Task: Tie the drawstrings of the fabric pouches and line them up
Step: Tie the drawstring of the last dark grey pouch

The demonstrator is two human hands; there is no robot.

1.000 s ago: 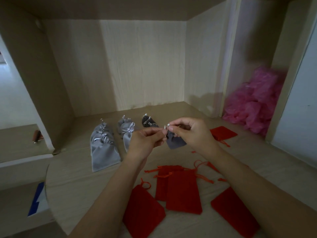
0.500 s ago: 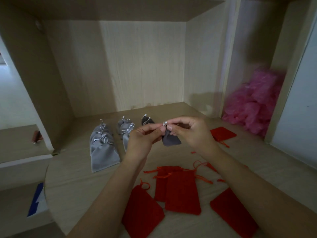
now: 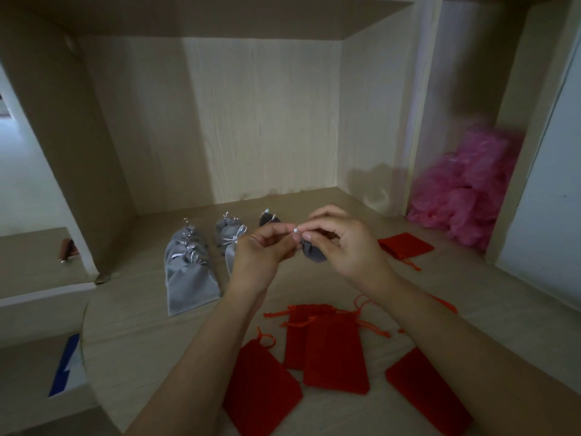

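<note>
I find my left hand (image 3: 259,256) and right hand (image 3: 350,247) both closed in a pinch, fingertips meeting on the silver drawstring (image 3: 295,230) at the neck of a small dark grey fabric pouch (image 3: 314,255). The pouch hangs between the hands, clear of the light wooden tabletop (image 3: 141,325). Its neck is gathered tight and its body is soft and rounded. The neck points up and the bottom down, so the long axis runs near vertical in view. Behind and to the left, tied grey pouches (image 3: 191,278) lie in rows. Flat red fabric pouches (image 3: 334,354) lie nearer me, drawstrings loose.
</note>
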